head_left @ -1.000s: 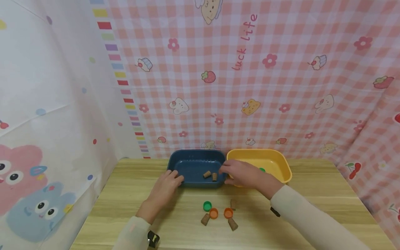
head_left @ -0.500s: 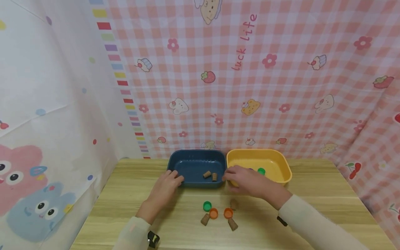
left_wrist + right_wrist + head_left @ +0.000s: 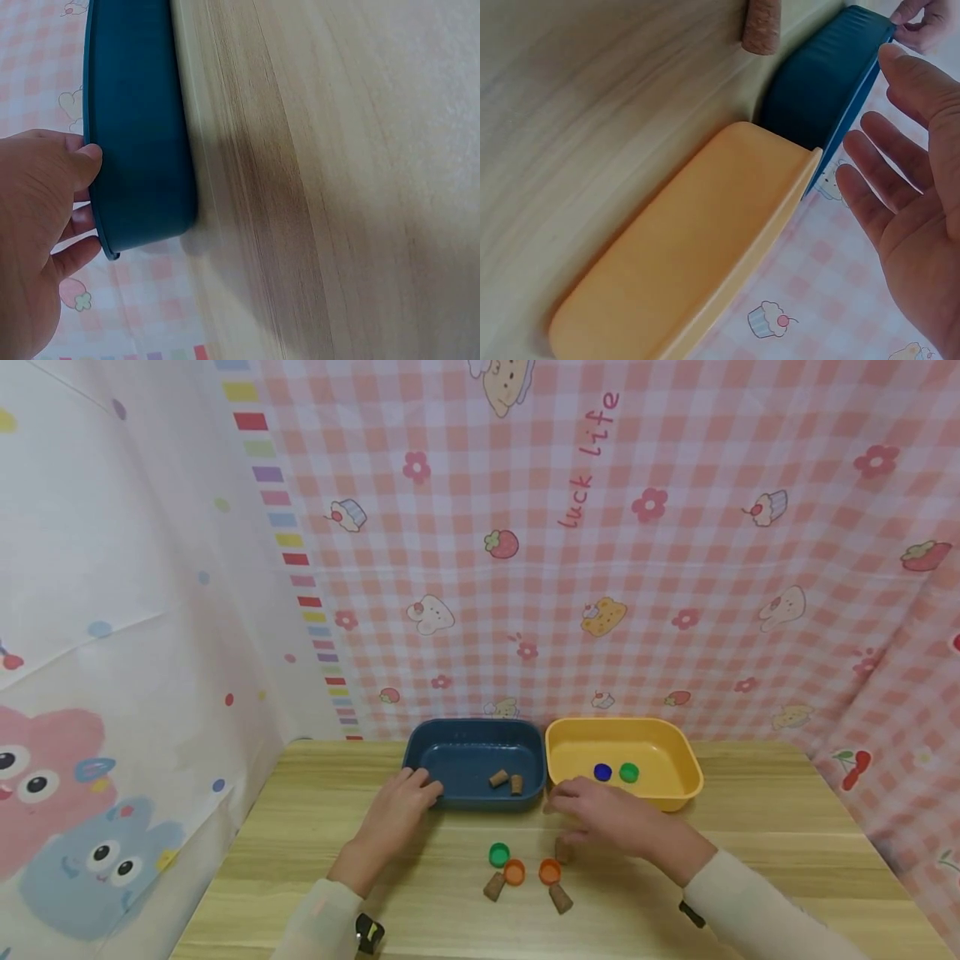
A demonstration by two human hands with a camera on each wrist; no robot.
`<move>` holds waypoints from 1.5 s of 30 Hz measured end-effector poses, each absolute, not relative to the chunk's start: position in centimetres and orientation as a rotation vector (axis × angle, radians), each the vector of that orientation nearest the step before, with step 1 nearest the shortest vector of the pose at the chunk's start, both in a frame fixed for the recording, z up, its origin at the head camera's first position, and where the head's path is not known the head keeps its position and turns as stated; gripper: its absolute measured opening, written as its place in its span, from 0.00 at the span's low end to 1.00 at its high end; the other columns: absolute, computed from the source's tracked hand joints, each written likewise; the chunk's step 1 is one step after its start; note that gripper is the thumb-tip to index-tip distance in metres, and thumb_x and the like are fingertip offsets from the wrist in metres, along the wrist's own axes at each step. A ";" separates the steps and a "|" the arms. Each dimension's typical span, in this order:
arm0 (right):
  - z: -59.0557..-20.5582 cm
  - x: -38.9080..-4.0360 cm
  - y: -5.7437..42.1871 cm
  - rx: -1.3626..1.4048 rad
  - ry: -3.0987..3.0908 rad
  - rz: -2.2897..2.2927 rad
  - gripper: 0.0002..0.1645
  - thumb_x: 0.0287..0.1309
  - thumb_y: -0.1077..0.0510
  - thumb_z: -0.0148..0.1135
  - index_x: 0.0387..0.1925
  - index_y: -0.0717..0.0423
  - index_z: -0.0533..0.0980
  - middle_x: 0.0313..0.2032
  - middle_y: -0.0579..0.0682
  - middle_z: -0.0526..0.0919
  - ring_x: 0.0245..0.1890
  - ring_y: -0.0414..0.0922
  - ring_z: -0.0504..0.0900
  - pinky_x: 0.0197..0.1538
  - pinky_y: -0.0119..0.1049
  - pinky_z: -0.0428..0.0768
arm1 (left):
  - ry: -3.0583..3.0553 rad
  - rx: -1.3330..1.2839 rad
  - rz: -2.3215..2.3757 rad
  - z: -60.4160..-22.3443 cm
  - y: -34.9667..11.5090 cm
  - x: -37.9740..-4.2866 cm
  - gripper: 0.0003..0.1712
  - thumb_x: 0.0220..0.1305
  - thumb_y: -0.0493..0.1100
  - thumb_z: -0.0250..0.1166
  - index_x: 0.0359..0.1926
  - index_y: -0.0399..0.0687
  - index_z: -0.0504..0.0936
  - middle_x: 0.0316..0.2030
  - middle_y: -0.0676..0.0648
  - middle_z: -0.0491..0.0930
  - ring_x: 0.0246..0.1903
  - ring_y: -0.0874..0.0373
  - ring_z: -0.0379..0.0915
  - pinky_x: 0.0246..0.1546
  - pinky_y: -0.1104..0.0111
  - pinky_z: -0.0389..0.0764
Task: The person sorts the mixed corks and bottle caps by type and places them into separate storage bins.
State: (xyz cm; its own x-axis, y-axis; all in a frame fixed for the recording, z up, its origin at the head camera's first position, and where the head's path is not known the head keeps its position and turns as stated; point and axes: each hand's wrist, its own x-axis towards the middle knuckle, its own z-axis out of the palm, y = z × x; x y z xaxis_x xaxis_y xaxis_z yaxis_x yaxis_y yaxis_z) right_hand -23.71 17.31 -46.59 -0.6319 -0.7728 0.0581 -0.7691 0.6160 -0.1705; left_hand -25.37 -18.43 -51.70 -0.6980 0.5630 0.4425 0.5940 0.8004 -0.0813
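My left hand [image 3: 399,806] grips the rim of a dark blue plastic tub [image 3: 472,804] at its near left corner. In the left wrist view the thumb lies on the tub's outer wall [image 3: 139,112], with the fingers behind the rim. Inside this tub are two corks [image 3: 498,778]. My right hand [image 3: 922,180] holds nothing, its fingers loosely spread. It hovers over the near edge of a yellow tub [image 3: 675,799], which contains a blue bottle cap [image 3: 602,772] and a green cap [image 3: 629,772]. Partly hidden below that hand, a cork [image 3: 562,852] stands on the table.
On the wooden table [image 3: 300,860], in front of the tubs, lie another green cap [image 3: 499,855], two orange caps [image 3: 513,872] and two more corks [image 3: 494,887]. A pink checked cloth [image 3: 465,577] hangs right behind the tubs.
My right hand has drawn back from the blue tub's right end toward the right and nearer to me, uncovering the blue cap in the yellow tub. The left hand stays put.
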 end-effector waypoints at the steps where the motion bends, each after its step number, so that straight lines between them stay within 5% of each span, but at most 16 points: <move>1: -46.7 -23.6 17.4 -1.326 2.799 -0.284 0.23 0.61 0.47 0.73 0.56 0.48 0.82 0.54 0.45 0.83 0.54 0.43 0.82 0.56 0.40 0.83 | -2.537 -0.864 -0.094 -51.7 -18.4 -25.4 0.07 0.61 0.33 0.73 0.37 0.49 0.86 0.29 0.49 0.75 0.30 0.53 0.65 0.34 0.63 0.71; 16: -50.1 -22.0 17.9 -1.364 2.721 -0.402 0.26 0.59 0.53 0.75 0.59 0.52 0.81 0.63 0.53 0.80 0.61 0.49 0.81 0.61 0.43 0.81 | -2.570 -0.865 -0.123 -52.0 -18.3 -25.3 0.07 0.61 0.32 0.73 0.38 0.48 0.86 0.29 0.49 0.75 0.30 0.53 0.64 0.33 0.64 0.69; 28: -52.1 -22.2 18.2 -1.400 2.759 -0.371 0.25 0.53 0.54 0.79 0.54 0.49 0.83 0.57 0.49 0.82 0.56 0.46 0.82 0.60 0.41 0.81 | -2.568 -0.861 -0.138 -52.0 -18.5 -25.2 0.08 0.61 0.31 0.73 0.37 0.47 0.86 0.29 0.49 0.75 0.30 0.53 0.64 0.34 0.64 0.69; 45: -53.1 -22.1 17.4 -1.386 2.765 -0.313 0.15 0.60 0.57 0.74 0.49 0.47 0.85 0.51 0.45 0.84 0.51 0.42 0.82 0.56 0.37 0.82 | -2.550 -0.859 -0.110 -51.8 -18.3 -25.3 0.08 0.60 0.31 0.73 0.36 0.48 0.85 0.29 0.49 0.75 0.30 0.53 0.65 0.33 0.63 0.70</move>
State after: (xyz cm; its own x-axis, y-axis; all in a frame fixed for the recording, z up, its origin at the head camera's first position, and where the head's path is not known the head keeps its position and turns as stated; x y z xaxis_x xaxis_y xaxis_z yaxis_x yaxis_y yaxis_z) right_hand -22.09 17.39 -53.14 -0.6020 -0.7962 0.0609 -0.7896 0.5822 -0.1937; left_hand -25.29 -18.28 -51.83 -0.7076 0.5566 0.4352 0.5921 0.8032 -0.0646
